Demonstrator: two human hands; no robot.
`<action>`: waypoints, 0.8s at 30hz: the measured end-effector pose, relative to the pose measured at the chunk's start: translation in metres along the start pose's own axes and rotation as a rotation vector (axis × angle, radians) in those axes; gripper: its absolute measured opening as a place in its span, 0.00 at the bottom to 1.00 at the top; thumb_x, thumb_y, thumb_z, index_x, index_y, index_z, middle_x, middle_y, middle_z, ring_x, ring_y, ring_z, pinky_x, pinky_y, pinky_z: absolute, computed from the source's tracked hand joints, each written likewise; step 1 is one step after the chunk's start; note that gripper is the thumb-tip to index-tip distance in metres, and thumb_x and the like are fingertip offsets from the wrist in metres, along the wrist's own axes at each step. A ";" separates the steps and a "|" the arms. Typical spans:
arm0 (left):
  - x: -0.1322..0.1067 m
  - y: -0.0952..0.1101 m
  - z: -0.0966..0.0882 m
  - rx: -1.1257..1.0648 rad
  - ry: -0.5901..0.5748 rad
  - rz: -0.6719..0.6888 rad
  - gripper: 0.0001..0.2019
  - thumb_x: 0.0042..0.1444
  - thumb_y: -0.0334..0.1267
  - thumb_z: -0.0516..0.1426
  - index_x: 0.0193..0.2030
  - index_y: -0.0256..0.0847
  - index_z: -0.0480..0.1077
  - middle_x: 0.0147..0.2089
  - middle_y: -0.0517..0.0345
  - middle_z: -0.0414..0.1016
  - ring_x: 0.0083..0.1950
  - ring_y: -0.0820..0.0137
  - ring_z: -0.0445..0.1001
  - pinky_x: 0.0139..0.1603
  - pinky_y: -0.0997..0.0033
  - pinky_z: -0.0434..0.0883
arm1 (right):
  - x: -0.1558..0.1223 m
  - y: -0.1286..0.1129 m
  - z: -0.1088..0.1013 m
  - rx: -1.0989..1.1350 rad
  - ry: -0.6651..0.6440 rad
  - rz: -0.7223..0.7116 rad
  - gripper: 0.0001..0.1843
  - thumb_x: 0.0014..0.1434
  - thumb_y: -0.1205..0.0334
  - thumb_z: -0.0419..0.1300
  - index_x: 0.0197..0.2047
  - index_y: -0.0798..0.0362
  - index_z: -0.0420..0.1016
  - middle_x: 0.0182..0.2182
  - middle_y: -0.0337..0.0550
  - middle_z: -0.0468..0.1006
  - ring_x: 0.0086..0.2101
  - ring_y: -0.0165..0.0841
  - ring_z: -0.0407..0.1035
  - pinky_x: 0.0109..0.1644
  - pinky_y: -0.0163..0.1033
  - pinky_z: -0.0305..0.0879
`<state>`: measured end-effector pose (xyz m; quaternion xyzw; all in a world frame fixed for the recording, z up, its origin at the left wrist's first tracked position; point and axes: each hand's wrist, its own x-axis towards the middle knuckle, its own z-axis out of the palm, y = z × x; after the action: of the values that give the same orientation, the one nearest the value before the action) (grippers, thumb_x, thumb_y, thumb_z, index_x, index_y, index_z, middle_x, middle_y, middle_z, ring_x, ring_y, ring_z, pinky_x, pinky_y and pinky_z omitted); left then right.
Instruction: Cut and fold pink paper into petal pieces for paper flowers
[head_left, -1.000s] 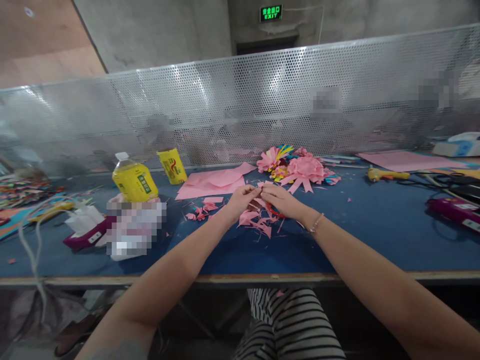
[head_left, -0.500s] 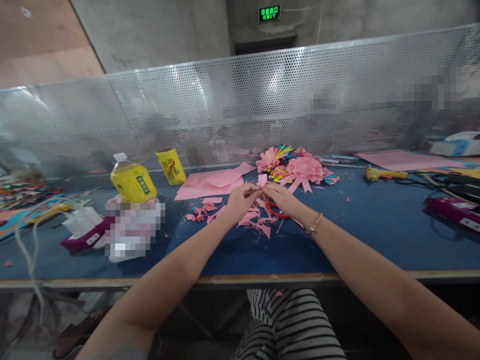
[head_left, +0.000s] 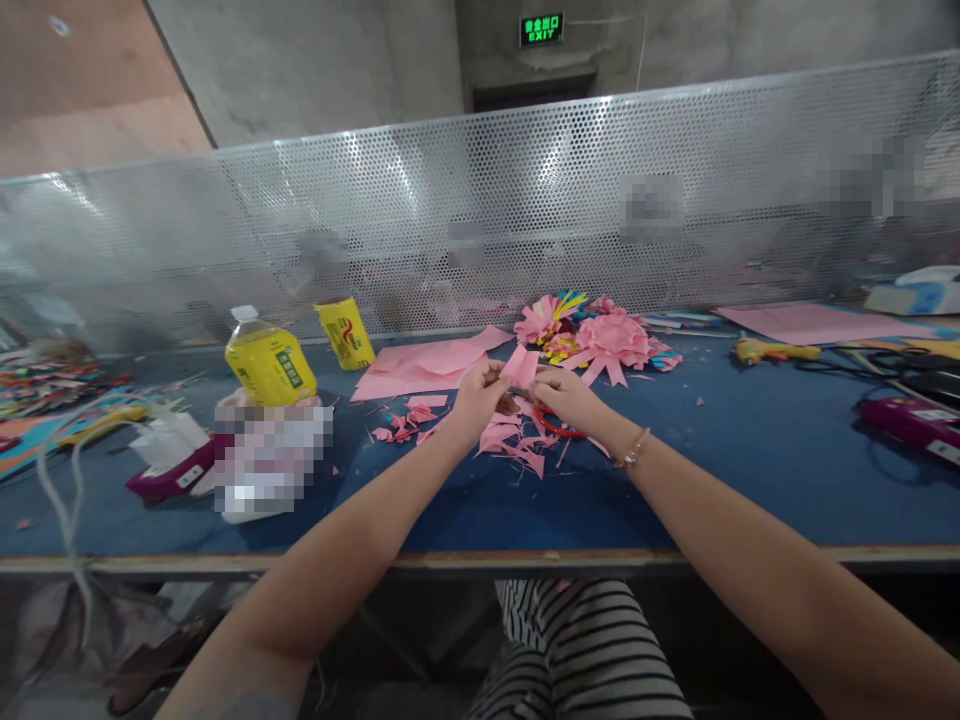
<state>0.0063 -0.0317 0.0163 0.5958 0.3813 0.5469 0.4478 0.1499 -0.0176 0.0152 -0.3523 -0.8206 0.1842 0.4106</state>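
Both hands meet above the middle of the blue table. My left hand and my right hand pinch a small pink paper piece between them, holding it up off the table. Beneath the hands lies a pile of pink paper scraps and red-handled scissors, partly hidden by my right hand. Pink paper sheets lie just behind my left hand. Finished pink paper flowers sit behind my right hand.
A yellow drink bottle and a yellow packet stand at the left. A glue gun, cables and a purple box lie at the right. A perforated metal screen runs along the back edge. White cables hang at the front left.
The hands have lifted slightly off the scrap pile, and the pink paper piece between them now stands up and shows more of its surface.
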 end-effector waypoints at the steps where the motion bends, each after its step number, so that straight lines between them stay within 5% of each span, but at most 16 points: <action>1: 0.001 0.000 0.000 -0.004 -0.010 -0.007 0.08 0.45 0.32 0.52 0.34 0.37 0.60 0.18 0.67 0.64 0.15 0.79 0.65 0.18 0.79 0.63 | 0.000 -0.001 0.000 0.001 -0.007 0.012 0.10 0.44 0.67 0.44 0.14 0.53 0.53 0.15 0.35 0.57 0.20 0.25 0.52 0.25 0.33 0.48; 11: 0.005 -0.006 -0.004 -0.023 -0.017 -0.051 0.05 0.40 0.32 0.55 0.21 0.37 0.60 0.11 0.68 0.59 0.13 0.81 0.59 0.16 0.80 0.57 | 0.001 0.007 0.001 0.021 -0.022 0.118 0.12 0.44 0.65 0.44 0.12 0.54 0.54 0.13 0.35 0.57 0.18 0.25 0.53 0.23 0.33 0.49; 24: 0.003 -0.004 -0.002 0.023 -0.044 -0.063 0.08 0.40 0.34 0.57 0.29 0.35 0.66 0.14 0.67 0.63 0.14 0.80 0.61 0.17 0.80 0.61 | 0.004 0.010 0.003 0.203 0.090 0.116 0.06 0.47 0.60 0.52 0.28 0.53 0.59 0.21 0.34 0.61 0.23 0.25 0.55 0.27 0.33 0.53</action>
<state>0.0047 -0.0277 0.0132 0.6003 0.3961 0.5150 0.4664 0.1499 -0.0082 0.0092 -0.3634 -0.7569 0.2738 0.4692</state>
